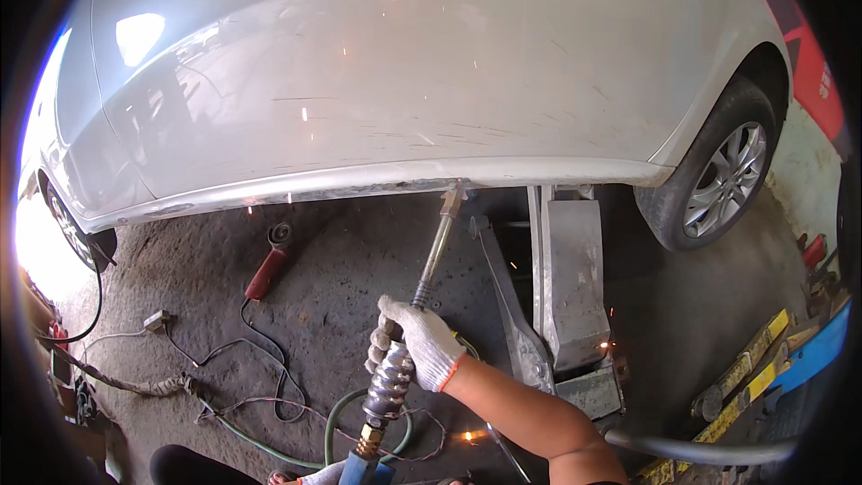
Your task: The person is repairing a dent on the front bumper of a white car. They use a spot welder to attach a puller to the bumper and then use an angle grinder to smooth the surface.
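Observation:
My right hand [420,338], in a white knit glove with an orange cuff edge, is closed around a slide-hammer dent puller [390,384], just above its ribbed silver weight. The shaft slants up and away, and its tip meets the scraped lower sill [386,186] of a silver car [431,81]. Orange sparks scatter over the door and floor. At the lower edge, my gloved left hand [323,475] shows only in part beside the tool's blue rear end [359,467]; its fingers are hidden.
A red angle grinder [267,274] with a dark cord lies on the floor left of the tool. Cables and a green hose [334,422] coil nearby. Right of the shaft stands a grey metal lift arm [575,283]; a yellow-and-black striped bar [745,364] lies farther right, below the wheel [718,171].

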The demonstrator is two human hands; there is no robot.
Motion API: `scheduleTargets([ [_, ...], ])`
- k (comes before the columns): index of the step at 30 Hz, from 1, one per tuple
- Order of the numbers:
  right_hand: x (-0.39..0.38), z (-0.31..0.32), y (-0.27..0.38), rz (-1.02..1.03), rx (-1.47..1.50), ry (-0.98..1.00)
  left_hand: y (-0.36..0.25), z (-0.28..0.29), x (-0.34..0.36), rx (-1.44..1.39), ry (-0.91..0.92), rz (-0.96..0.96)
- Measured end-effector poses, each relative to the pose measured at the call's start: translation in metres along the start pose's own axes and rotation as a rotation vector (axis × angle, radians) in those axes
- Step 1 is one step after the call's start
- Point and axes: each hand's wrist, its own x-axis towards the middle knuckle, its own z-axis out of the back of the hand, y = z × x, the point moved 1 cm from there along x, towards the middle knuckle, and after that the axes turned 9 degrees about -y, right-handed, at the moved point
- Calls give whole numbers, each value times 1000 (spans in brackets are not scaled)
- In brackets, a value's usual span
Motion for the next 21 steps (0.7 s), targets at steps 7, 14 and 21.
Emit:
scheduleTargets([
  [7, 22, -8, 59, 156, -90, 82, 9, 27, 34, -17, 18, -41],
  [14, -3, 3, -10, 115, 108, 94, -8, 19, 0, 42, -192, -161],
  [21, 16, 15, -4, 85, -69, 142, 1, 75, 66, 59, -145, -141],
])
